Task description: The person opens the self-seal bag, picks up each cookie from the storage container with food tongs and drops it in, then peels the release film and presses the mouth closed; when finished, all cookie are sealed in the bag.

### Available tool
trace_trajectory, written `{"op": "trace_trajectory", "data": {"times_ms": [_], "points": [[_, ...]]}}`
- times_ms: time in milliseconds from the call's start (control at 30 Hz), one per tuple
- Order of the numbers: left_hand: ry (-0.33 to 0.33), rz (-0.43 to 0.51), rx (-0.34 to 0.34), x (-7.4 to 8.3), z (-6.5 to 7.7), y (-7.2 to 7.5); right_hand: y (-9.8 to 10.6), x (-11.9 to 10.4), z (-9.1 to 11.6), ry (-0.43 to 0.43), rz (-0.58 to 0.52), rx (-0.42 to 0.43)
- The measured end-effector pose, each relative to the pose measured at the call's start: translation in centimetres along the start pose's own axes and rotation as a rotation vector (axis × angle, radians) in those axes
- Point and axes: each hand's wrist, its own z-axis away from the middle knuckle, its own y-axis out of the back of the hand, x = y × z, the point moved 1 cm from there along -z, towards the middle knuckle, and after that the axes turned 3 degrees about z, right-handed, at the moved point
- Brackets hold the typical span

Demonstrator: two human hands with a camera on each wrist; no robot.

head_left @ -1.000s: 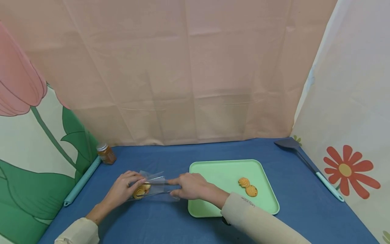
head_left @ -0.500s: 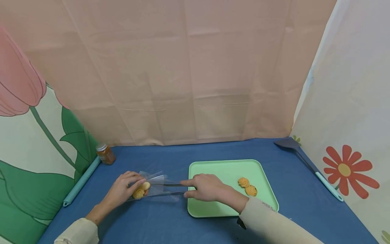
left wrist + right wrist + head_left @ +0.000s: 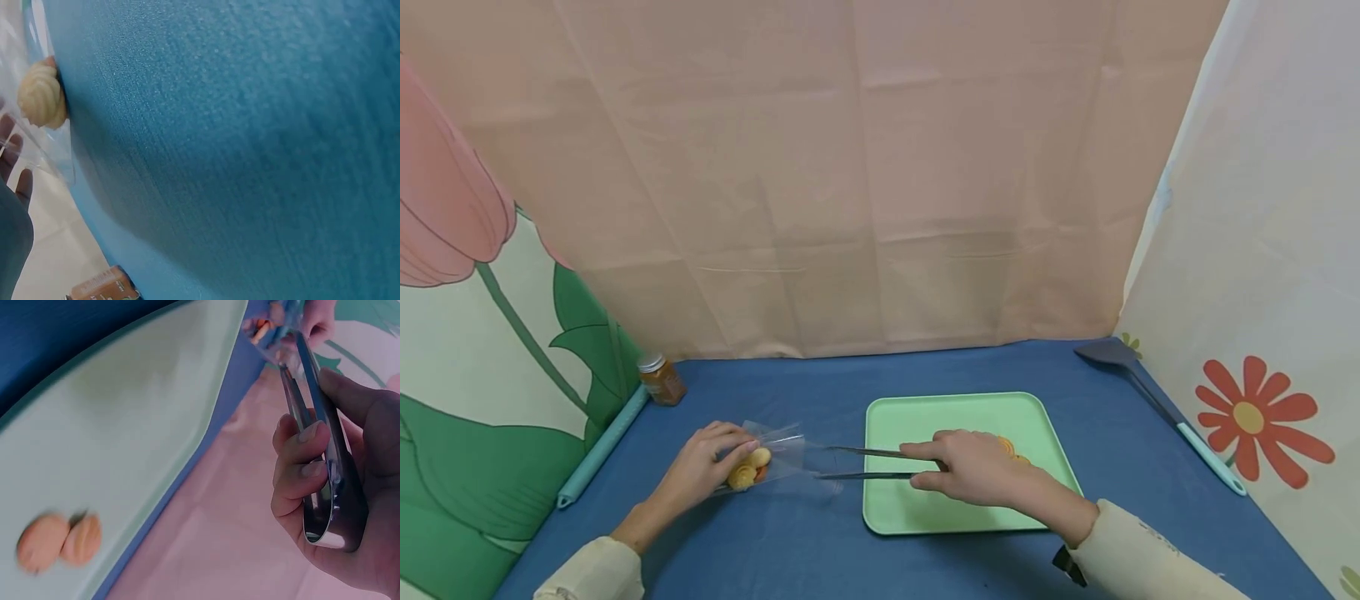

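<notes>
At the left of the head view, my left hand (image 3: 703, 467) pinches a clear plastic bag (image 3: 786, 454) lying on the blue cloth. Inside the bag are several cookies (image 3: 742, 477), one of which shows up close as a swirled cookie (image 3: 42, 97) in the left wrist view. My right hand (image 3: 981, 472), over the green tray (image 3: 925, 518), grips metal tongs (image 3: 334, 444) with their arms spread and nothing between them. The tong tips point left at the bag's mouth. Two cookies (image 3: 59, 540) lie on the tray, partly hidden by my right hand in the head view.
A small jar (image 3: 662, 385) with a silver lid stands at the back left, by a teal rod-like thing (image 3: 602, 450) along the table's left edge. At the right edge lies a spatula (image 3: 1150, 398) with a dark head. A hanging cloth (image 3: 880, 183) borders the back.
My right hand has drawn the tongs rightward, from within the bag to its mouth, and now covers part of the tray's cookies. My left hand and the bag have stayed nearly still.
</notes>
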Motion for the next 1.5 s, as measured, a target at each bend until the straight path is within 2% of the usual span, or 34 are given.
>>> {"op": "trace_trajectory", "data": {"times_ms": [267,433,733,1000,1167,1500], "points": [[0.011,-0.023,-0.002,-0.1,0.1,-0.1,1.9,2.4,5.0,-0.036,0.022,0.062],[0.015,-0.022,-0.006,-0.1,0.2,-0.2,2.3,4.1,7.5,-0.104,0.085,0.095],[-0.002,-0.022,0.0,-0.1,0.2,-0.2,2.6,6.8,10.7,-0.253,0.078,0.061],[-0.001,-0.026,0.003,0.0,0.2,-0.1,3.1,8.8,12.3,-0.381,0.122,0.025],[0.012,-0.026,-0.005,0.0,0.2,-0.1,3.4,9.7,12.8,-0.432,0.108,0.004],[0.003,-0.024,-0.005,0.0,0.0,0.0,3.7,11.0,13.6,-0.467,0.091,-0.005]]}}
